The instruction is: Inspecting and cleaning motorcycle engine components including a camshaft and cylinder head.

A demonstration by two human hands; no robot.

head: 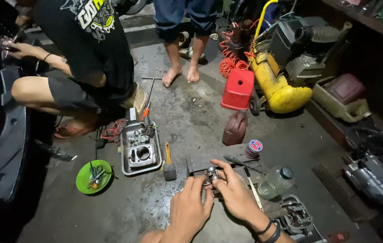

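Note:
My left hand [190, 208] and my right hand [233, 190] meet low in the head view, just above the stained concrete floor. Between their fingertips sits a small shiny metal engine part [212, 174], gripped from both sides. A screwdriver [241, 162] lies on the floor just beyond my right hand, and a hammer-like tool [169, 165] lies to the left of my left hand. Dark bands circle my right wrist.
A metal tray [126, 167] holds an engine cylinder block beside a green bowl [85, 185] of small tools. A person squats at the left working on a motorcycle; another stands barefoot at the back. A red stool [238, 89], yellow compressor [281, 90], dark jug [235, 128], and clear bottle [276, 182] are nearby.

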